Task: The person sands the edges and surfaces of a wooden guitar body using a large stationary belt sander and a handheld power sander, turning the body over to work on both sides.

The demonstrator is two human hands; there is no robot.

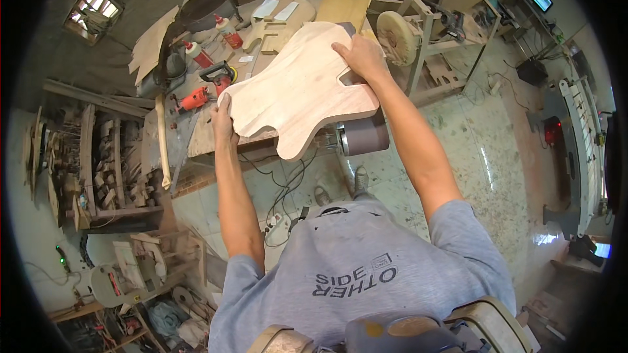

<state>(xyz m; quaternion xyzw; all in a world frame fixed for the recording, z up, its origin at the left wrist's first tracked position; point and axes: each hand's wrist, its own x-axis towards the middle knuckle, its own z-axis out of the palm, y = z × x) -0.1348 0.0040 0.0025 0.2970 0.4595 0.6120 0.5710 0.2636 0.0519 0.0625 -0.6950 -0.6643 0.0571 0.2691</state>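
Observation:
A pale wooden guitar-body blank [301,88] lies flat over a belt sander [365,136] at the edge of a workbench. My left hand [223,123] grips its lower left edge. My right hand [360,55] presses on its upper right part, beside a cutout. The sander's dark belt drum shows below the blank on the right.
The workbench [196,140] holds a second cut-out wooden body [278,26], red glue bottles [229,31], red power tools [196,98] and a band saw [196,6]. A buffing wheel [396,38] on a wooden stand sits to the right. Wood scraps fill shelves [108,170] on the left. Cables trail over the tiled floor [281,189].

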